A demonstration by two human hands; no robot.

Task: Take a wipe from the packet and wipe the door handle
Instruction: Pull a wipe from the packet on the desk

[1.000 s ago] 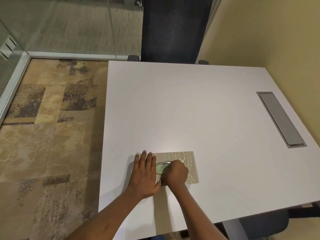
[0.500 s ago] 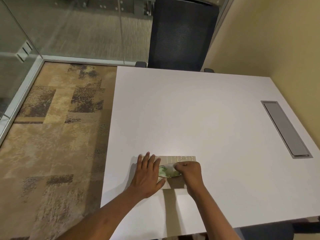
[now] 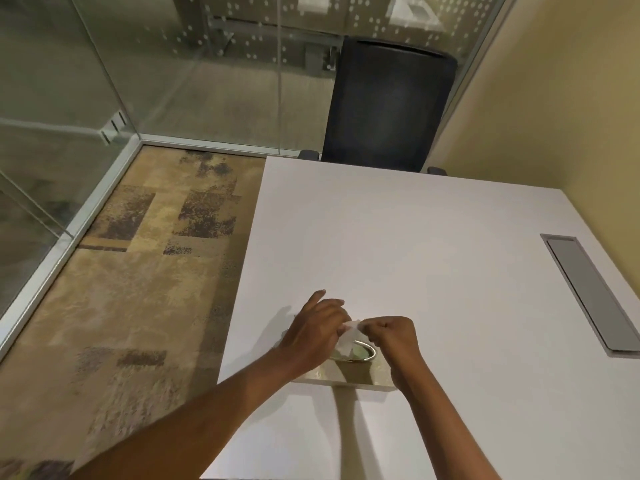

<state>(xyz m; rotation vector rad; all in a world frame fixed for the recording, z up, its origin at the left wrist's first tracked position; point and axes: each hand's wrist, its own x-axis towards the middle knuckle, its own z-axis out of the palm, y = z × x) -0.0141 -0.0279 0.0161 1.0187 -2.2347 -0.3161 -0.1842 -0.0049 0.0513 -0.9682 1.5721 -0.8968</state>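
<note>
A flat beige wipes packet (image 3: 349, 374) lies near the front left of the white table (image 3: 415, 244), its oval opening (image 3: 360, 353) uncovered. A white wipe (image 3: 349, 336) rises out of that opening. My right hand (image 3: 391, 336) pinches the wipe's top edge just above the packet. My left hand (image 3: 317, 327) is raised over the packet's left part, and its fingers touch the same wipe from the left. No door handle is in view.
A dark office chair (image 3: 384, 105) stands at the table's far edge. Glass walls (image 3: 173, 64) close the room at the left and back, above patterned carpet (image 3: 138, 271). A grey cable hatch (image 3: 592, 292) sits in the table at the right, beside a yellow wall (image 3: 571, 98).
My left hand has lifted off the packet, where it lay flat. My right hand has drawn a white wipe up out of the opening. The camera has tilted upward.
</note>
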